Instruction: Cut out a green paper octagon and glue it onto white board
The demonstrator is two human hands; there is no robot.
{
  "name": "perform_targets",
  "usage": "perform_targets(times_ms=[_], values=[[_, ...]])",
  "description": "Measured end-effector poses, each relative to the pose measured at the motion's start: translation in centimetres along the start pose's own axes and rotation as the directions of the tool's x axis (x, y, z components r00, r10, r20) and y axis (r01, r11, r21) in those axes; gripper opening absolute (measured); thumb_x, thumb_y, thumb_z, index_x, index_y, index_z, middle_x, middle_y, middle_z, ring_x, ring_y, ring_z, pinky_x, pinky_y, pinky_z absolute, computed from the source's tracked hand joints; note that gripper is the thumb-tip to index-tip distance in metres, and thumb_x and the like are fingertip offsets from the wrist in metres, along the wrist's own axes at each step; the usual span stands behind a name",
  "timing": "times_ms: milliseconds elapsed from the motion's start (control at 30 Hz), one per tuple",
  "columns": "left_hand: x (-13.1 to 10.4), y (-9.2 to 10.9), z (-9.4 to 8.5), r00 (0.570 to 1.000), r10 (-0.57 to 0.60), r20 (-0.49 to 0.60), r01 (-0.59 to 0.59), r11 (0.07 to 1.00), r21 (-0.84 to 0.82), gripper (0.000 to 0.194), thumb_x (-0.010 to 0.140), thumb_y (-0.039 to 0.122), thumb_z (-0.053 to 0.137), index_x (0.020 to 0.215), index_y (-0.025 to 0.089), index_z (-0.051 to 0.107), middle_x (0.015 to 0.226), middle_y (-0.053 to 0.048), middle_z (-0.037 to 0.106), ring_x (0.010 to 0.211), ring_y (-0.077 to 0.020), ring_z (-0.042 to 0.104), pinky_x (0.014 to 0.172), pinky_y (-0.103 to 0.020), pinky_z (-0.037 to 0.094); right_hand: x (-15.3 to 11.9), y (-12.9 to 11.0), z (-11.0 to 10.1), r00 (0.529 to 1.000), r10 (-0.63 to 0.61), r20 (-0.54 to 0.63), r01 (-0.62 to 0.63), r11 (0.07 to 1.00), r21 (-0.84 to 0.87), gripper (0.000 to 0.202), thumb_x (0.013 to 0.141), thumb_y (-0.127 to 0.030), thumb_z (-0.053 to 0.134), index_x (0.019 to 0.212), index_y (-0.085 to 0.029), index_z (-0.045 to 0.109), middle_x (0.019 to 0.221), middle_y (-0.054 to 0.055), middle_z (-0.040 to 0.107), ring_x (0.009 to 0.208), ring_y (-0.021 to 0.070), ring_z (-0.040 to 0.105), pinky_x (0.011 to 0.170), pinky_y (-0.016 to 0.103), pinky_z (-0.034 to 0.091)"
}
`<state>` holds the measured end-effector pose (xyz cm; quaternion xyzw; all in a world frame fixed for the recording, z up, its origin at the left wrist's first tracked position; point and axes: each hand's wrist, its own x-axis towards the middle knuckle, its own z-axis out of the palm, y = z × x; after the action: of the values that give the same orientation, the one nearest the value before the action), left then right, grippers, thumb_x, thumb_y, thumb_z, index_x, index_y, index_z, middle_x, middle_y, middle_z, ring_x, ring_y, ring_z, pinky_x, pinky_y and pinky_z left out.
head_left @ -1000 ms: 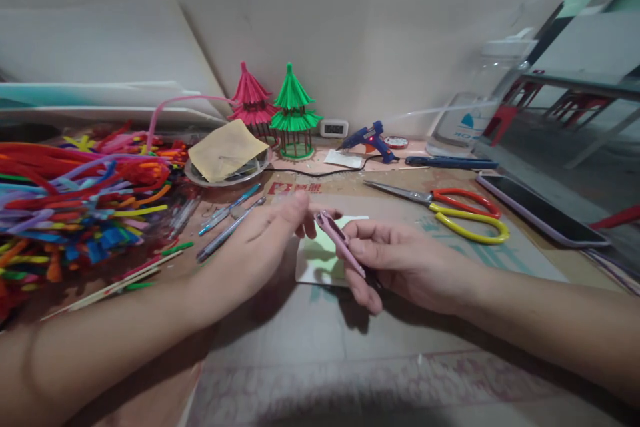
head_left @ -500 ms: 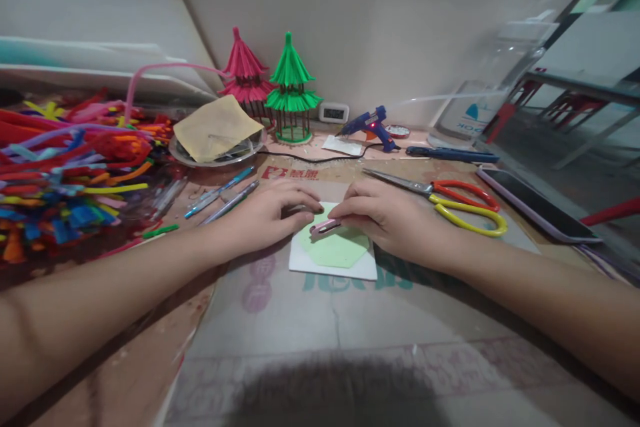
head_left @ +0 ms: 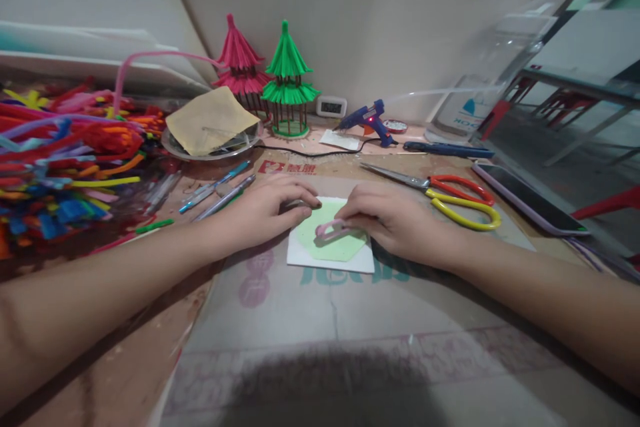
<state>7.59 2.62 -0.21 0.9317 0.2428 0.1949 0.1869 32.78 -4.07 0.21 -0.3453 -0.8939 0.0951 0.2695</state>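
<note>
A light green paper polygon with cut corners (head_left: 335, 251) lies on a white square board (head_left: 329, 263), which rests on a printed cardboard sheet (head_left: 320, 320). My left hand (head_left: 275, 208) lies flat at the board's left edge, thumb and forefinger apart, their tips touching the green paper. Between the thumb and fingers of my right hand (head_left: 390, 213) is a small pink tool with a loop-shaped end (head_left: 327, 230). Its loop sticks out to the left over the green paper. The other end is hidden in the hand.
Scissors (head_left: 440, 197), a phone (head_left: 530, 197) and a blue cutter (head_left: 447, 149) lie right. Behind stand a glue gun (head_left: 367, 117), a clock (head_left: 331, 107), green (head_left: 289, 87) and pink (head_left: 240, 60) pipe-cleaner pagodas. Pens (head_left: 220, 190) and heaped pipe cleaners (head_left: 75, 160) are left.
My right hand has turned the pink tool slightly, so its loop now shows wider. The left hand keeps its place on the board. The whole view has shifted a little.
</note>
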Motion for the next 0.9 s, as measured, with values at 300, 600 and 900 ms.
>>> perform_targets(times_ms=[300, 600, 900], values=[[0.1, 0.1, 0.0, 1.000, 0.006, -0.003, -0.006, 1.000, 0.003, 0.025, 0.098, 0.036, 0.053, 0.101, 0.021, 0.073, 0.118, -0.007, 0.073, 0.115, -0.0252, 0.063, 0.104, -0.043, 0.045, -0.2, 2.0, 0.1, 0.996, -0.068, 0.050, 0.079, 0.957, -0.280, 0.027, 0.106, -0.027, 0.045, 0.100, -0.018, 0.070, 0.090, 0.008, 0.066, 0.082, 0.0204, 0.058, 0.072, 0.031, 0.044], [0.0, 0.2, -0.1, 1.000, -0.009, 0.009, 0.009, 1.000, 0.008, 0.026, 0.098, 0.037, 0.052, 0.102, 0.022, 0.072, 0.119, -0.007, 0.072, 0.115, -0.0255, 0.062, 0.104, -0.043, 0.044, 0.1, 1.3, -0.4, 0.991, -0.107, 0.081, 0.117, 0.984, -0.137, 0.023, 0.104, -0.026, 0.050, 0.100, -0.018, 0.070, 0.090, 0.007, 0.067, 0.083, 0.0198, 0.060, 0.074, 0.030, 0.046], [0.1, -0.1, 0.0, 1.000, -0.013, 0.004, 0.013, 1.000, 0.006, 0.027, 0.098, 0.039, 0.052, 0.102, 0.023, 0.073, 0.120, -0.006, 0.072, 0.116, -0.0261, 0.063, 0.105, -0.044, 0.044, -0.1, 2.9, -1.0, 0.996, -0.030, 0.081, 0.036, 0.996, -0.081, 0.019, 0.101, -0.017, 0.051, 0.096, -0.018, 0.070, 0.088, 0.006, 0.066, 0.084, 0.0196, 0.057, 0.075, 0.030, 0.043]])
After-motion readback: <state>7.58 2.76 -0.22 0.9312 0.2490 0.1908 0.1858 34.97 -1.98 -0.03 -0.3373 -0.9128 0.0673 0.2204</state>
